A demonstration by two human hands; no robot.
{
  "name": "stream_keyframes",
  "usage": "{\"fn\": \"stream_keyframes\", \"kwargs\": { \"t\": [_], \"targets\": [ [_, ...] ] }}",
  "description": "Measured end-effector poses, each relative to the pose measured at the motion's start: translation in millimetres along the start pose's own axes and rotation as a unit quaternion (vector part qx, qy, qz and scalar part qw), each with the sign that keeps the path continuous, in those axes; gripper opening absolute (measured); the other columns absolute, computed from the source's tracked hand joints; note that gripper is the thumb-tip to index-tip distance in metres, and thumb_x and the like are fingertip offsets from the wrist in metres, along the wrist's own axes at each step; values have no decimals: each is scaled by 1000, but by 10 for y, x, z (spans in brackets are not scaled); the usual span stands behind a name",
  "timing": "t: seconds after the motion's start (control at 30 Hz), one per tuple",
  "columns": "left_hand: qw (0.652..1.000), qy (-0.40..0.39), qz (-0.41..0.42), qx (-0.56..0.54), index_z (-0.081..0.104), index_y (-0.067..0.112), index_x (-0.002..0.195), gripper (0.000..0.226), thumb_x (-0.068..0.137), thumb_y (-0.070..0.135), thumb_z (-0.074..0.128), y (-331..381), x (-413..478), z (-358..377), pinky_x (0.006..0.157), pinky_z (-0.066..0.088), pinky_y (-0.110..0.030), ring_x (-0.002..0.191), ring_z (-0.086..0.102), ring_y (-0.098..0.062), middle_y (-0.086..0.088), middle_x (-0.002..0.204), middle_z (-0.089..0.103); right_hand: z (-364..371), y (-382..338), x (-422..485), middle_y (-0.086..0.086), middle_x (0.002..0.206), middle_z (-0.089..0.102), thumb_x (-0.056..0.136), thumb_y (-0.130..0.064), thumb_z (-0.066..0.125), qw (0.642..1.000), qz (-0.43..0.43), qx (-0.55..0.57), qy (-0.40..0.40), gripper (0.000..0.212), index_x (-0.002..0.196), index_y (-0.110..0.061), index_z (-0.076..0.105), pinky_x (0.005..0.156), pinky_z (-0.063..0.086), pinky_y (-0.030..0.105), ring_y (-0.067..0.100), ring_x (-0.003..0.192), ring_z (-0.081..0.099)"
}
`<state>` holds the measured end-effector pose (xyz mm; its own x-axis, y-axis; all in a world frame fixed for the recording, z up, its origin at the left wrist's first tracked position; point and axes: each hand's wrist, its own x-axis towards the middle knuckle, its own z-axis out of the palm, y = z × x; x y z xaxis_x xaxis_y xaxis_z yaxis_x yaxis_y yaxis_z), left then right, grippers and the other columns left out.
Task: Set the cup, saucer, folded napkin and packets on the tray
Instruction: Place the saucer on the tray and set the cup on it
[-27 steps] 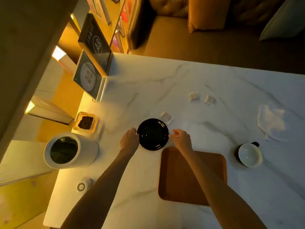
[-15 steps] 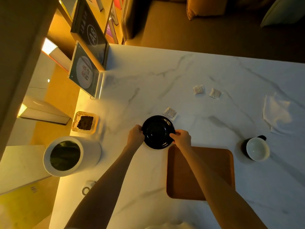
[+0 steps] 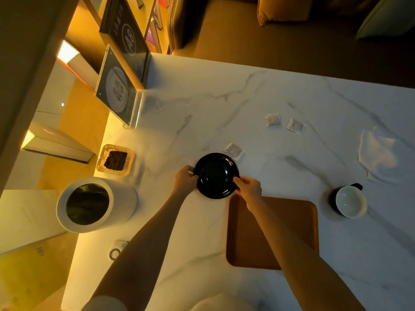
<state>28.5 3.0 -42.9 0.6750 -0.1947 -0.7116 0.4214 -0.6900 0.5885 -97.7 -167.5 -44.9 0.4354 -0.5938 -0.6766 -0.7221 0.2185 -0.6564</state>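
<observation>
A black saucer [image 3: 216, 175] lies on the marble table just beyond the far left corner of the brown wooden tray [image 3: 292, 225]. My left hand [image 3: 184, 179] grips its left rim and my right hand [image 3: 248, 188] grips its right rim. One small white packet [image 3: 233, 150] lies right behind the saucer; two more packets [image 3: 272, 119] [image 3: 294, 125] lie farther back. A dark cup [image 3: 349, 201] with a white inside stands to the right of the tray. The white napkin [image 3: 377, 153] lies unfolded and rumpled at the far right.
A white cylindrical bin [image 3: 94, 205] stands at the table's left edge, with a glass ashtray [image 3: 115, 160] behind it. An acrylic sign stand [image 3: 119, 93] and a number sign [image 3: 125, 34] rise at the far left corner. A sofa lies beyond the table.
Both hands have closed in on the saucer's rim; earlier they were just beside it. The saucer stays on the table in about the same place.
</observation>
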Motion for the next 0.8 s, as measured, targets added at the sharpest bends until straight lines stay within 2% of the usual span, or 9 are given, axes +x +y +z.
{"fn": "stream_keyframes", "kwargs": {
  "t": [0.1, 0.27, 0.4, 0.5, 0.53, 0.6, 0.63, 0.8],
  "targets": [
    [1000, 12, 4, 21, 56, 9, 111, 21, 91, 2, 56, 19, -49, -23, 71, 60, -38, 82, 67, -27, -8, 87, 61, -71, -32, -49, 19, 106, 70, 91, -15, 64, 999, -36, -23, -27, 28, 113, 1, 66, 85, 58, 45, 30, 94, 69],
    [998, 37, 51, 9, 52, 13, 101, 15, 90, 3, 56, -13, -421, 54, 73, 61, -43, 85, 66, -28, -12, 98, 62, -346, -41, -258, 15, 100, 71, 90, -13, 65, 996, -83, -7, -42, 24, 111, -1, 67, 80, 60, 42, 26, 88, 70],
    [998, 20, 59, 8, 51, 13, 96, 14, 88, 3, 57, -111, -839, 370, 58, 59, -30, 74, 66, -21, -9, 88, 62, -734, 245, -503, 13, 98, 70, 89, -7, 64, 997, -47, 38, -40, 27, 114, 2, 65, 73, 60, 28, 21, 86, 69],
    [999, 1, 40, 26, 50, 12, 91, 15, 87, 0, 57, -247, -1086, 710, 42, 48, -14, 65, 60, -12, -8, 85, 60, -1018, 608, -661, 8, 90, 70, 88, -5, 65, 999, -13, 36, -29, 26, 113, 2, 65, 63, 58, 21, 16, 79, 69],
    [999, -6, 28, 30, 50, 11, 92, 14, 87, 0, 56, -298, -1162, 823, 44, 51, -18, 67, 62, -15, -10, 87, 61, -1110, 734, -702, 5, 87, 70, 89, -6, 65, 999, -6, 24, -27, 26, 113, 1, 65, 63, 58, 21, 15, 78, 69],
    [999, -16, 6, 33, 52, 8, 94, 11, 86, 0, 56, -399, -1308, 1034, 61, 60, -38, 77, 66, -27, -15, 90, 63, -1274, 971, -764, 1, 86, 69, 89, -10, 65, 1000, 10, -1, -28, 28, 115, 0, 64, 67, 58, 23, 13, 78, 68],
    [999, -18, -3, 37, 53, 7, 95, 11, 86, 1, 57, -443, -1371, 1124, 69, 60, -46, 82, 67, -30, -15, 91, 63, -1343, 1069, -783, 0, 86, 69, 89, -11, 65, 999, 17, -12, -32, 29, 116, 0, 64, 70, 58, 26, 14, 79, 68],
    [998, -10, -40, 42, 53, 9, 97, 11, 89, 2, 56, -552, -1536, 1430, 78, 58, -52, 89, 65, -33, -14, 94, 63, -1517, 1324, -810, 2, 86, 68, 90, -15, 65, 998, 19, -49, -37, 34, 120, 1, 62, 73, 59, 32, 17, 79, 69]
  ]
}}
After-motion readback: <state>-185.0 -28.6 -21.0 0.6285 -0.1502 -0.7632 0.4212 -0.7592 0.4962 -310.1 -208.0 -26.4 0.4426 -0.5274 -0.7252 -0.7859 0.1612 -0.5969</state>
